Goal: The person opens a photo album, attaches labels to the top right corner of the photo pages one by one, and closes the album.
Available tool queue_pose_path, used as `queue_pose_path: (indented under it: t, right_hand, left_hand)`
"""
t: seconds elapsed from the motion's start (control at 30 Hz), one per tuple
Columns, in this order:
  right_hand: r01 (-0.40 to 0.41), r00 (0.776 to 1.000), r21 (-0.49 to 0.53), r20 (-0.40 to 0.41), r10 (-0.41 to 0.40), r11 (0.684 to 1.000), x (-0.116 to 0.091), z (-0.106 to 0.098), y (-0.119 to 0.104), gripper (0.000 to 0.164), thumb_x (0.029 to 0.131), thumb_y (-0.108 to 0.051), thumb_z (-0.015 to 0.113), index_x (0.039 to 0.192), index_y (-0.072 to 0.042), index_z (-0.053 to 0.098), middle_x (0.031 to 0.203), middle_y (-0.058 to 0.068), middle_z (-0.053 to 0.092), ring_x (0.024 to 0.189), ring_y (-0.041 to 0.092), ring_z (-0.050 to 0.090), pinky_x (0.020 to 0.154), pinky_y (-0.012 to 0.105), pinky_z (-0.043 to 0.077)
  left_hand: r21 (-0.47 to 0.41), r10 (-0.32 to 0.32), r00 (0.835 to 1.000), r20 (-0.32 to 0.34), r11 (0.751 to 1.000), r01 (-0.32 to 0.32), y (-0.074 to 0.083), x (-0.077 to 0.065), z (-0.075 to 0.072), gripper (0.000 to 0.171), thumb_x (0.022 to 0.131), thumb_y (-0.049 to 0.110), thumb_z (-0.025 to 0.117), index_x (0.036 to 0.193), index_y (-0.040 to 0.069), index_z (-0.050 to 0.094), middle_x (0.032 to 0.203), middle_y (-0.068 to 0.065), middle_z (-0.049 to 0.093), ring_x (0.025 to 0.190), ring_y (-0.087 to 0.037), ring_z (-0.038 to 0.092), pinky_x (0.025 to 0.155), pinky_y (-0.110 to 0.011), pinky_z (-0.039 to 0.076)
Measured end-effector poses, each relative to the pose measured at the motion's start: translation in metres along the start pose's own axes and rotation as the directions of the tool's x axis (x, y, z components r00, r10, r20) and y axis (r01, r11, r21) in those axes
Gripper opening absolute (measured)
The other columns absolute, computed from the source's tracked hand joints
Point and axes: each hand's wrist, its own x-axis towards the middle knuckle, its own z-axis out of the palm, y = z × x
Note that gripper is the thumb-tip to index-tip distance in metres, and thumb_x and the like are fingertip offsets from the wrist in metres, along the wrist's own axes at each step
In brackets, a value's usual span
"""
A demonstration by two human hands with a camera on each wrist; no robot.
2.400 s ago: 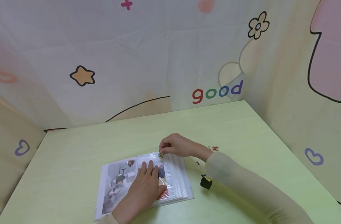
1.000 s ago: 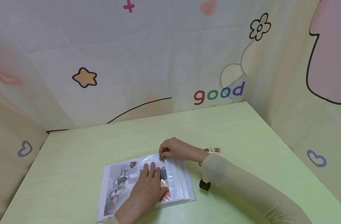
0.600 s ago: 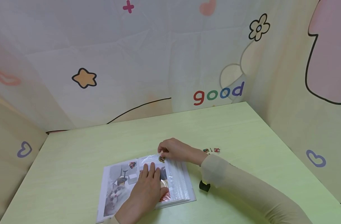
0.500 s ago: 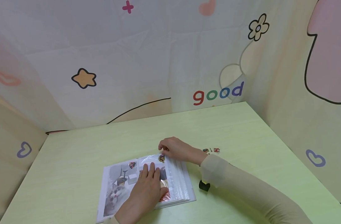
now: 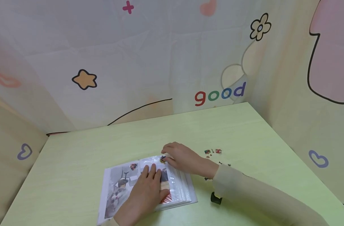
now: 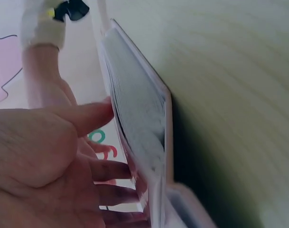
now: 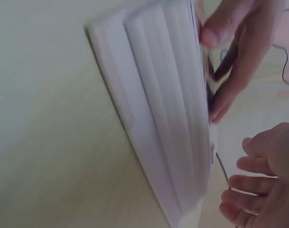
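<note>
An open photo album (image 5: pixel 183 185) with clear plastic pockets lies on the table. My left hand (image 5: pixel 147 188) rests flat on its right page, fingers spread over a partly covered photo. At that page's upper edge is a small brown-and-yellow sticker (image 5: pixel 162 159). My right hand (image 5: pixel 184 158) hovers beside the sticker with the thumb close to it; whether the thumb touches it is unclear. In the right wrist view the right hand (image 7: pixel 258 183) has loosely bent fingers, apart from the page edges. The left page carries a cat photo (image 5: pixel 116 194) and another small sticker (image 5: pixel 133 166).
Several tiny stickers lie right of the album, among them a red one (image 5: pixel 218 151) and a green-red one (image 5: pixel 207 151). A small black piece (image 5: pixel 216 198) hangs at the right sleeve (image 5: pixel 237 182). Patterned cloth walls (image 5: pixel 126 62) enclose the table (image 5: pixel 90 144).
My right fingers, earlier pinched at the sticker, have come off it and loosened. That hand and forearm have shifted slightly right and toward me; the sticker stays on the page. My left hand keeps its place.
</note>
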Motion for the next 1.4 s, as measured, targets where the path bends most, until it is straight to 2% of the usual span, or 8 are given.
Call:
queue_pose_path:
  t: [0.13,0.27,0.43,0.63,0.8,0.93,1.17,1.4]
  right_hand:
    - [0.014,0.997,-0.047,0.071,-0.011,0.999,-0.016,-0.001,-0.012,0.045,0.106,-0.029,0.06,0.143,-0.003,0.059,0.153,0.016,0.051,0.144,0.034,0.044,0.114,0.051,0.04]
    - [0.015,0.986,-0.085,0.166,-0.001,0.996,-0.028,0.003,-0.019,0.054,0.11,-0.035,0.049,0.154,-0.004,0.046,0.163,0.014,0.038,0.153,0.032,0.028,0.117,0.054,0.034]
    - [0.049,0.973,-0.15,0.229,-0.014,0.988,-0.035,0.01,-0.023,0.058,0.112,-0.035,0.043,0.159,-0.003,0.036,0.168,0.011,0.029,0.155,0.028,0.023,0.12,0.051,0.03]
    - [0.042,0.952,-0.232,0.303,0.032,0.972,-0.037,0.016,-0.025,0.065,0.111,-0.045,0.041,0.163,-0.007,0.03,0.171,0.006,0.02,0.157,0.023,0.017,0.122,0.051,0.026]
    - [0.038,0.952,-0.341,0.299,0.07,0.939,-0.034,0.016,-0.025,0.07,0.109,-0.055,0.037,0.163,-0.01,0.03,0.171,0.004,0.021,0.157,0.023,0.018,0.122,0.051,0.027]
    - [0.033,0.952,-0.387,0.292,0.089,0.921,-0.03,0.016,-0.021,0.073,0.108,-0.058,0.036,0.164,-0.011,0.029,0.17,0.004,0.023,0.156,0.024,0.02,0.121,0.052,0.028]
    - [-0.012,0.954,-0.382,0.273,0.126,0.924,-0.024,0.014,-0.017,0.074,0.107,-0.057,0.042,0.163,-0.01,0.031,0.169,0.007,0.026,0.156,0.025,0.023,0.12,0.051,0.031]
    - [-0.039,0.955,-0.343,0.263,0.136,0.939,-0.024,0.015,-0.016,0.076,0.107,-0.055,0.044,0.162,-0.004,0.031,0.169,0.013,0.025,0.155,0.029,0.023,0.119,0.051,0.033]
  left_hand:
    - [-0.051,0.011,1.0,0.014,0.999,-0.011,-0.006,-0.001,-0.001,0.078,0.098,0.048,0.066,0.146,-0.011,0.049,0.156,-0.033,0.038,0.147,-0.05,0.032,0.118,-0.056,0.03]
    - [-0.076,0.031,1.0,0.001,0.997,-0.031,-0.01,-0.004,-0.002,0.081,0.096,0.048,0.07,0.146,-0.011,0.049,0.157,-0.033,0.037,0.146,-0.051,0.032,0.116,-0.057,0.034]
    - [-0.098,0.032,0.999,-0.002,0.995,-0.032,-0.011,-0.005,-0.002,0.082,0.096,0.05,0.069,0.147,-0.011,0.048,0.158,-0.033,0.035,0.147,-0.051,0.03,0.116,-0.058,0.033]
    - [-0.066,0.048,0.999,0.009,0.997,-0.047,-0.01,-0.005,-0.001,0.081,0.098,0.051,0.066,0.147,-0.011,0.048,0.157,-0.034,0.035,0.148,-0.05,0.029,0.119,-0.056,0.029]
    - [-0.019,0.061,0.998,0.031,0.998,-0.06,-0.009,-0.004,-0.003,0.079,0.099,0.05,0.065,0.147,-0.011,0.048,0.157,-0.033,0.037,0.148,-0.048,0.031,0.119,-0.055,0.029]
    - [0.01,0.068,0.997,0.036,0.998,-0.069,-0.008,-0.005,-0.004,0.079,0.099,0.051,0.063,0.148,-0.01,0.048,0.157,-0.033,0.037,0.149,-0.047,0.031,0.12,-0.054,0.028]
    - [0.034,0.072,0.997,0.017,0.997,-0.073,-0.009,-0.007,-0.002,0.08,0.099,0.053,0.062,0.148,-0.008,0.049,0.156,-0.032,0.039,0.146,-0.05,0.033,0.117,-0.054,0.033]
    - [0.032,0.079,0.997,0.019,0.996,-0.08,-0.01,-0.008,-0.001,0.08,0.1,0.054,0.06,0.149,-0.008,0.048,0.158,-0.031,0.038,0.148,-0.048,0.031,0.118,-0.053,0.031]
